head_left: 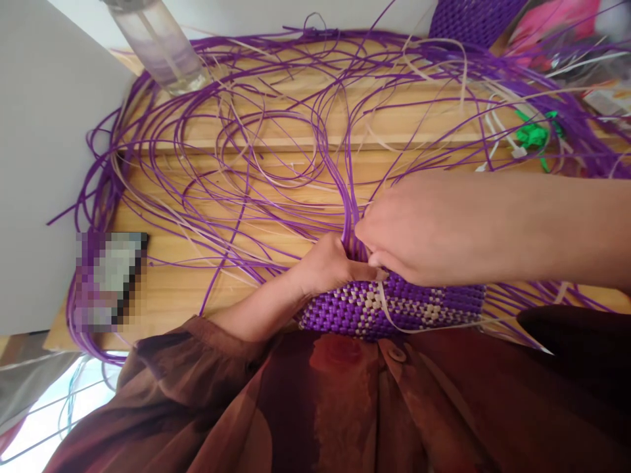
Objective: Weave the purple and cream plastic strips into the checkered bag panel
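Note:
A woven purple and cream piece (419, 309) lies at the near edge of the wooden table (167, 289), against my body. My left hand (330, 263) is closed on its top edge, gripping the weave where the loose strands come out. My right hand (424, 226) reaches in from the right, fingers pinched together on purple strands (351, 217) just above the weave. A cream strand (389, 315) curls down across the woven face. Long purple and cream strands (256, 138) fan out from the weave over the whole table.
A clear bottle (158, 43) stands at the back left. A blurred dark flat object (106, 279) lies at the left edge. Another purple woven piece (473, 20) sits at the back right, with green ties (532, 136) and clutter near it. A grey wall is on the left.

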The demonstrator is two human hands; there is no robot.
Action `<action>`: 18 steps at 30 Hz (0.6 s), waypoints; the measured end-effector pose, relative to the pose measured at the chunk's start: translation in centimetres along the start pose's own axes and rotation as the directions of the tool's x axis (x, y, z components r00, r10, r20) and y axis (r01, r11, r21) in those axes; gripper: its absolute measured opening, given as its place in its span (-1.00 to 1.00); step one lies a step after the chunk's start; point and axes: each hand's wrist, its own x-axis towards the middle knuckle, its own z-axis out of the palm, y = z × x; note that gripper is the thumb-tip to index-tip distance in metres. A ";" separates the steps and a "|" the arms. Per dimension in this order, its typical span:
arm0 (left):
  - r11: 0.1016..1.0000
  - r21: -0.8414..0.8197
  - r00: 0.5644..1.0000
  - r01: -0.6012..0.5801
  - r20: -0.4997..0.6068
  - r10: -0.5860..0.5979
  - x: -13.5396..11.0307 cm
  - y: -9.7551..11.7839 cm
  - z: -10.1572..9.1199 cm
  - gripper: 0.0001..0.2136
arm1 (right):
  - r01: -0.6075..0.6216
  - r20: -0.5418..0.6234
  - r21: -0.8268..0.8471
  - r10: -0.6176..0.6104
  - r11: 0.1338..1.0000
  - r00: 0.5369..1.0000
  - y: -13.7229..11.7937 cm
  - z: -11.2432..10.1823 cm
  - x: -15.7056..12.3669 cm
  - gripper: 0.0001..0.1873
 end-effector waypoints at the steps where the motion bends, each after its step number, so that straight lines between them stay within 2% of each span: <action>1: 1.000 -0.008 1.000 -0.009 -0.009 0.009 0.0 0.0 0.1 -0.74 | 0.022 0.109 -0.030 -0.019 0.999 0.994 -0.2 -0.2 0.7 -0.60; 3: 0.998 -0.065 1.000 0.010 -0.007 -0.010 -0.1 0.0 0.2 -0.72 | 0.055 0.309 -0.074 -0.030 0.996 0.951 -0.7 -0.9 2.4 -0.67; 4: 0.994 -0.103 1.000 0.031 0.008 -0.031 -0.1 -0.1 0.3 -0.71 | 0.060 0.369 -0.082 -0.025 0.995 0.929 -0.7 -1.3 3.1 -0.73; 7: 0.973 -0.220 0.995 0.075 0.084 -0.058 0.0 -0.4 0.2 -0.70 | 0.059 0.462 -0.003 -0.051 0.998 0.885 -0.1 -2.3 3.9 -0.94; 8: 0.964 -0.251 0.992 0.083 0.116 -0.055 0.0 -0.5 0.2 -0.70 | 0.069 0.477 0.043 -0.081 0.997 0.875 0.4 -2.5 3.7 -0.94; 10: 0.951 -0.291 0.983 0.109 0.171 -0.061 0.1 -0.4 0.1 -0.72 | 0.108 0.468 0.124 -0.154 0.986 0.870 1.7 -2.7 2.8 -0.90; 13: 0.943 -0.296 0.975 0.151 0.200 -0.093 0.1 -0.1 -0.2 -0.72 | 0.181 0.361 0.136 -0.219 0.974 0.907 3.3 -2.4 0.3 -0.85; 15: 0.947 -0.277 0.971 0.162 0.213 -0.104 0.2 0.2 -0.3 -0.73 | 0.194 0.285 0.086 -0.211 0.977 0.935 3.5 -2.0 -1.7 -0.82; 18: 0.949 -0.252 0.966 0.190 0.218 -0.136 0.2 0.5 -0.4 -0.75 | 0.130 0.182 -0.025 -0.123 0.991 0.976 2.7 -1.4 -4.5 -0.81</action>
